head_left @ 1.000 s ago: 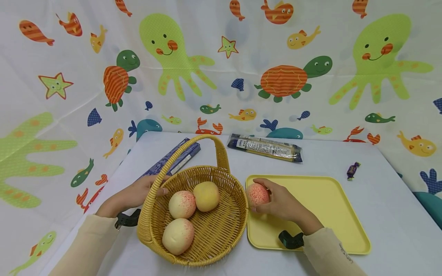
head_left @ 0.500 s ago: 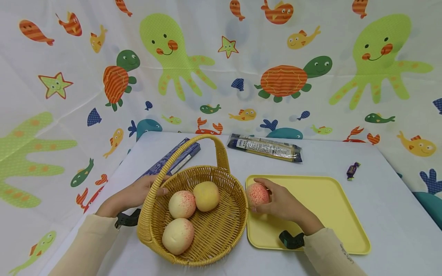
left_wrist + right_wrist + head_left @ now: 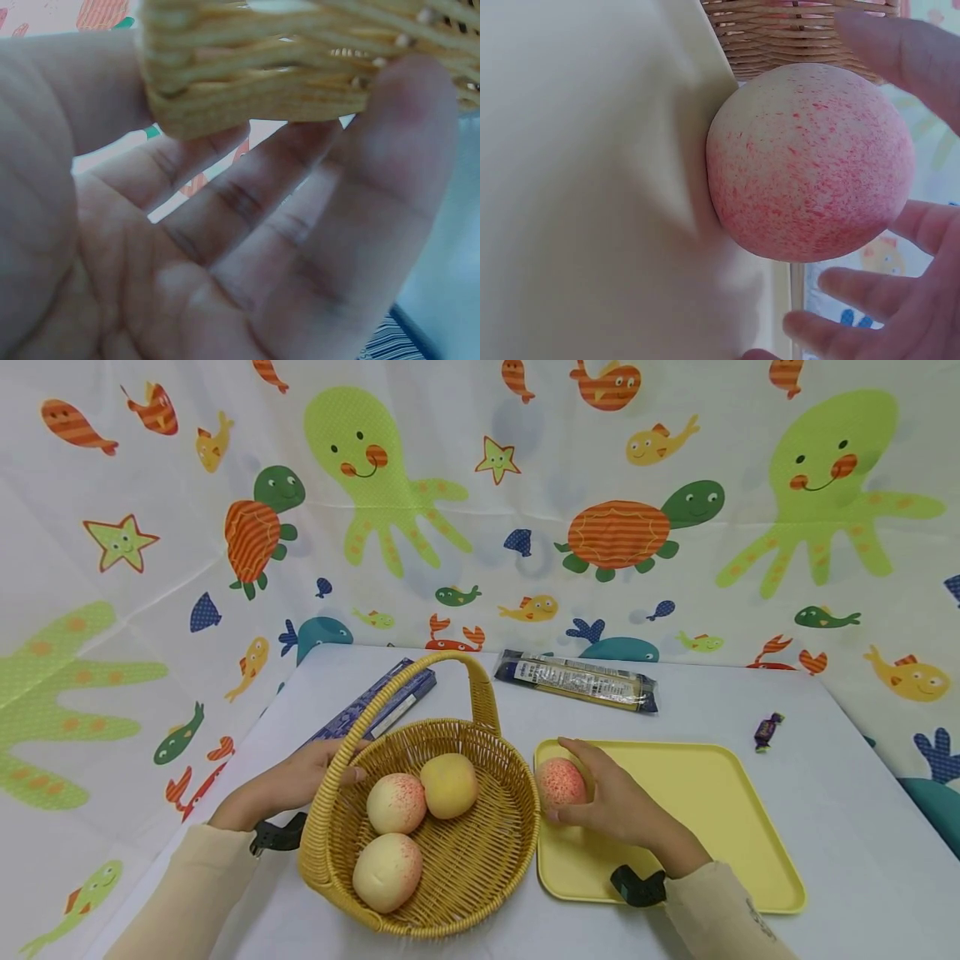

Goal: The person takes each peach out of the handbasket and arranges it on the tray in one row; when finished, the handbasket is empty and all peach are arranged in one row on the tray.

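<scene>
As right hand (image 3: 617,800) flanks peach (image 3: 561,783), packet (image 3: 577,682) label (image 3: 542,676) (white), seemingly illegible

Basket handle (image 3: 483,695) obstructing left, basket wall (image 3: 787,45) beside peach (image 3: 562,783), free room over back of tray (image 3: 690,777)

On the tabletop (image 3: 705,712), you count four fruits (image 3: 385,872), three in one basket (image 3: 461,872), one in one tray (image 3: 708,810). You also have one box (image 3: 393,693), one packet (image 3: 577,682) and one candy (image 3: 766,732). Your left grip (image 3: 300,778) and right grip (image 3: 618,797) make two, with two wristbands (image 3: 279,835) and two sleeves (image 3: 198,885). Behind, you see two printed turtles (image 3: 618,533) and two starfish (image 3: 122,542).
</scene>
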Motion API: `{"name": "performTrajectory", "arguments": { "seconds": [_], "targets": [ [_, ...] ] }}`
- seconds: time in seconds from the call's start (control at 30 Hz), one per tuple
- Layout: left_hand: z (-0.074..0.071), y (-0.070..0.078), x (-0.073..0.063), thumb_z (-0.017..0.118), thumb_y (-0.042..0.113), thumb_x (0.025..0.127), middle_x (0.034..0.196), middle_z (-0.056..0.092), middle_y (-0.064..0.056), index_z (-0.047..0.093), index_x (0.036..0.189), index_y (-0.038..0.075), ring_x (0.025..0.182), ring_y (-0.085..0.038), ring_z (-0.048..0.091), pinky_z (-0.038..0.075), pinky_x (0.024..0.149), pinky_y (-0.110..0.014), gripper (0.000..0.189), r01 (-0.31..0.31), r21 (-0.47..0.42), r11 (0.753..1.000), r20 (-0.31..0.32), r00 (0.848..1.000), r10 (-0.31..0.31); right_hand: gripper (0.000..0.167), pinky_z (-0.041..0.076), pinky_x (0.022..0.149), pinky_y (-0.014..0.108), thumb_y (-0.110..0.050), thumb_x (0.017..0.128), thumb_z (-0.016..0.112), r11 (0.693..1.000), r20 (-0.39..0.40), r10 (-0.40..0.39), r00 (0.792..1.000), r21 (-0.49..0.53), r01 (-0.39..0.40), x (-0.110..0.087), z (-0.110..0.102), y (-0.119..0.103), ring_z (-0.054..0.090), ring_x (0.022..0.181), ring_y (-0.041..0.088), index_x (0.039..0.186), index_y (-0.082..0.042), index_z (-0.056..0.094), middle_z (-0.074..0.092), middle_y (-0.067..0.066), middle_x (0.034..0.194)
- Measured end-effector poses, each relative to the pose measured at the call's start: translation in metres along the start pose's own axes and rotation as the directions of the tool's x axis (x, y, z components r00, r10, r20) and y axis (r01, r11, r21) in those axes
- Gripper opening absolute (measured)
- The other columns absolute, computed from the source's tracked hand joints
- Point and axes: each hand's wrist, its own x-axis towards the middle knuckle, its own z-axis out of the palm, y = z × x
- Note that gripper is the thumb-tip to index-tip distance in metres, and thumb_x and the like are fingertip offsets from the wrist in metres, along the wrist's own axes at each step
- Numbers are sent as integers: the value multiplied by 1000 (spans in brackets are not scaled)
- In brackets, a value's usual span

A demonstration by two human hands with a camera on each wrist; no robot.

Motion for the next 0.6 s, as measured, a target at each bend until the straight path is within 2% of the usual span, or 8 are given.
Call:
{"name": "performTrajectory", "arguments": {
  "seconds": [0.13, 0.23, 0.4, 0.6],
  "targets": [
    [-1, -1, 0, 62, 16, 105, 123, 71, -19, 55, 145, -4, 108, -28, 71, 60, 83, -31, 45, 4, -3, 1000, -2, 1000, -4, 100, 27, 115, 72, -46, 83, 86, 1000, -2, 6, 1000, -25, -6, -1, -1, -2, 22, 155, 47, 162, -12, 35, 27, 22, 168],
    [-1, -1, 0, 63, 17, 104, 125, 71, -19, 57, 145, -2, 110, -29, 70, 59, 84, -32, 45, 10, 10, 1000, -11, 1000, -10, 98, 26, 113, 75, -52, 85, 82, 999, -21, 0, 1000, -50, -1, -3, -4, -6, 22, 154, 48, 163, -16, 34, 23, 22, 169],
    [0, -1, 0, 66, 18, 102, 129, 69, -17, 60, 143, 4, 113, -27, 67, 58, 86, -33, 44, 46, 14, 999, -40, 998, -45, 94, 24, 113, 77, -47, 89, 80, 996, -59, -35, 998, -78, 31, -5, -9, -15, 21, 154, 50, 164, -16, 33, 20, 22, 170],
    [1, -1, -1, 64, 18, 102, 128, 70, -19, 57, 144, 0, 110, -28, 68, 58, 85, -33, 46, 54, 5, 999, -35, 998, -53, 95, 24, 113, 76, -48, 89, 80, 994, -58, -90, 994, -66, 86, -2, -10, -34, 19, 156, 46, 165, -20, 31, 20, 17, 171]
  ]
}}
